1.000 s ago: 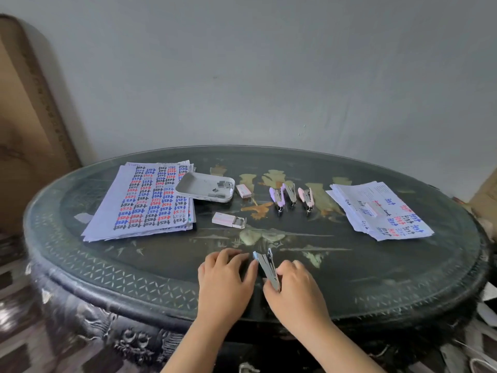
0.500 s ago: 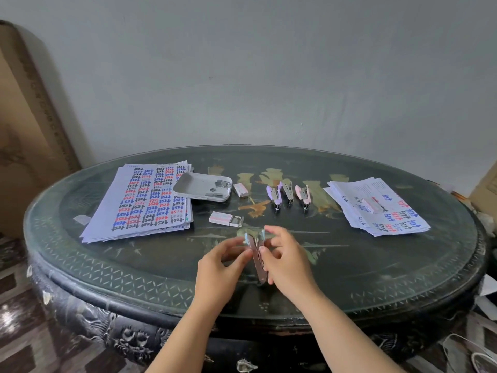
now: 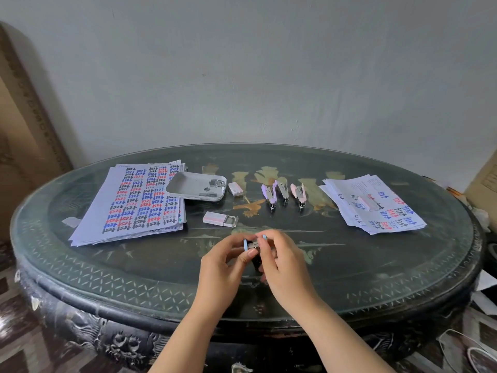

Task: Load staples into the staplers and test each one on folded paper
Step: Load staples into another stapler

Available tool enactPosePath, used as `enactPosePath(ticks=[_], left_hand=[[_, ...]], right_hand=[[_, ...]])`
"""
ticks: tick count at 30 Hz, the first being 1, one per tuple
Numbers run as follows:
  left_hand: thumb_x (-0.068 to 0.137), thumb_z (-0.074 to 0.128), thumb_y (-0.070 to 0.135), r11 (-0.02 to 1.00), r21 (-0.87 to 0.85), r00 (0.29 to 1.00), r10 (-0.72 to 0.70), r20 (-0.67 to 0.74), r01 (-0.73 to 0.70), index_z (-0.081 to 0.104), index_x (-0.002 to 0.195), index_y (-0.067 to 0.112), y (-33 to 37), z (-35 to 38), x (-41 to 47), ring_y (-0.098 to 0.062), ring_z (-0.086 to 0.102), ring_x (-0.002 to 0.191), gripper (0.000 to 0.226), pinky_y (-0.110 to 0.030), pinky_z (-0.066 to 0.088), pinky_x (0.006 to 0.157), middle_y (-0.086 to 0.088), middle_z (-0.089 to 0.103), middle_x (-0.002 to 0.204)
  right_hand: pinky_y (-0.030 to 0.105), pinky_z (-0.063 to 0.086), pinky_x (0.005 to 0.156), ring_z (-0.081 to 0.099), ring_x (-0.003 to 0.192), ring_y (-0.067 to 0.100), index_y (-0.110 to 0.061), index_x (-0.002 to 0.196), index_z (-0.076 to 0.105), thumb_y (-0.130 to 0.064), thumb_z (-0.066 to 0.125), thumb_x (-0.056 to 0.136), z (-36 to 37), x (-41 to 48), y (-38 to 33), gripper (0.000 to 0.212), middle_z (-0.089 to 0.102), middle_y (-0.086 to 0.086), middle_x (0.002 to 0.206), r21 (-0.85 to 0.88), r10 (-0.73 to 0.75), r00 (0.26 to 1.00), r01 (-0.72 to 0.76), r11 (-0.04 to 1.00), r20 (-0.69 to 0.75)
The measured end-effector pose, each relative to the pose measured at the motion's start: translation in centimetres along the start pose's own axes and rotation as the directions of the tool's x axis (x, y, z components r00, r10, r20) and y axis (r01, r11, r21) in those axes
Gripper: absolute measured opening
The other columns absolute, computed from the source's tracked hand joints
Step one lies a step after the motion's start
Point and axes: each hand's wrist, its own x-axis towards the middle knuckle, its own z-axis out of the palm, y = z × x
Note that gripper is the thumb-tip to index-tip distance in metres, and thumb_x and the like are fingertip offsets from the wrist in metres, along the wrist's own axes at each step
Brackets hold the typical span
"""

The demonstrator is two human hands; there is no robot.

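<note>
Four staplers in all: one blue stapler (image 3: 252, 244) held just above the near middle of the round dark table (image 3: 403, 289), and three lying close side by side at the far middle, namely a purple stapler (image 3: 269, 197), a pale stapler (image 3: 283, 190) and a pink stapler (image 3: 300, 195), noses toward the camera. Three staple boxes: a small closed box (image 3: 235, 189) just right of the tray, an open box (image 3: 219, 219) with its drawer slid out to the right, between the tray and the hands, and a third box (image 3: 368, 203) resting on the right stack. One white tray (image 3: 183, 185), its left end overlapping the left stack, with loose staple strips (image 3: 212, 185) at its right end, too small to count. Two piles of printed paper: a left stack (image 3: 134, 205) covered in rows of red, blue and black words, and a right stack (image 3: 382, 216), fanned, well apart from the first. Two bare hands, both clamped on the blue stapler and nearly touching each other: left hand (image 3: 224, 262) gripping from the left, thumb across the near side and fingers curled round the far side; right hand (image 3: 283, 262) pinching from the right, fingertips on top, forearm slanting in from the lower right. Stapler seen end-on, two blue ends either side of a metal channel; any staples inside too small to tell.
</note>
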Motion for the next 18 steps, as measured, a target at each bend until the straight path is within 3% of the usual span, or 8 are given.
enactPosePath(ticks=[2,6,11,16,18], left_hand=[[0.087,0.065,0.011,0.999,0.016,0.999,0.031,-0.011,-0.031,0.068,0.100,0.026,0.5,0.3,-0.1,-0.015,0.071,0.089,0.019,-0.038,0.058,0.081,0.007,0.072,0.093],[0.087,0.066,0.011,0.995,0.075,0.997,0.062,-0.043,-0.058,0.067,0.098,0.026,0.2,0.6,-0.1,-0.011,0.070,0.085,0.019,-0.035,0.058,0.077,0.010,0.071,0.090],[0.090,0.059,0.007,0.995,-0.070,0.992,-0.071,-0.100,0.065,0.063,0.096,0.014,-0.4,-0.7,-0.6,-0.020,0.073,0.084,0.010,-0.042,0.060,0.077,-0.002,0.072,0.085],[0.089,0.063,0.011,0.986,0.049,0.987,-0.156,-0.029,0.157,0.063,0.096,0.017,-0.8,-2.9,0.3,-0.011,0.071,0.088,0.009,-0.037,0.056,0.083,0.001,0.074,0.087],[0.086,0.068,0.017,0.959,0.228,0.986,-0.167,-0.021,0.167,0.064,0.093,0.025,-1.1,-4.0,0.2,0.002,0.066,0.079,0.011,-0.025,0.052,0.080,0.005,0.072,0.081]], right_hand=[[0.012,0.043,0.061,0.055,0.070,0.004,-0.018,0.097,0.058,-0.041,0.034,0.096,0.1,-0.1,0.0,0.033,0.053,-0.016,0.084,-0.094,-0.028,0.999,0.024,0.995,-0.043],[0.010,0.038,0.061,0.052,0.072,0.007,-0.012,0.095,0.059,-0.035,0.032,0.097,0.5,0.0,0.1,0.036,0.055,-0.007,0.086,-0.170,-0.016,0.997,0.004,0.986,-0.071],[0.014,0.043,0.047,0.055,0.043,0.013,-0.010,0.093,0.061,-0.012,0.036,0.101,-1.2,-0.3,1.1,0.025,0.063,0.013,0.062,0.167,0.388,0.916,-0.368,0.915,-0.102],[0.035,0.056,0.070,0.070,0.057,0.026,-0.018,0.101,0.066,-0.015,0.038,0.101,-2.4,0.2,2.7,0.028,0.071,0.012,0.062,0.355,0.633,0.770,-0.616,0.703,0.082],[0.034,0.056,0.063,0.068,0.053,0.026,-0.016,0.101,0.069,-0.010,0.043,0.098,-2.8,0.1,3.3,0.027,0.070,0.011,0.061,0.320,0.688,0.721,-0.672,0.668,0.078]])
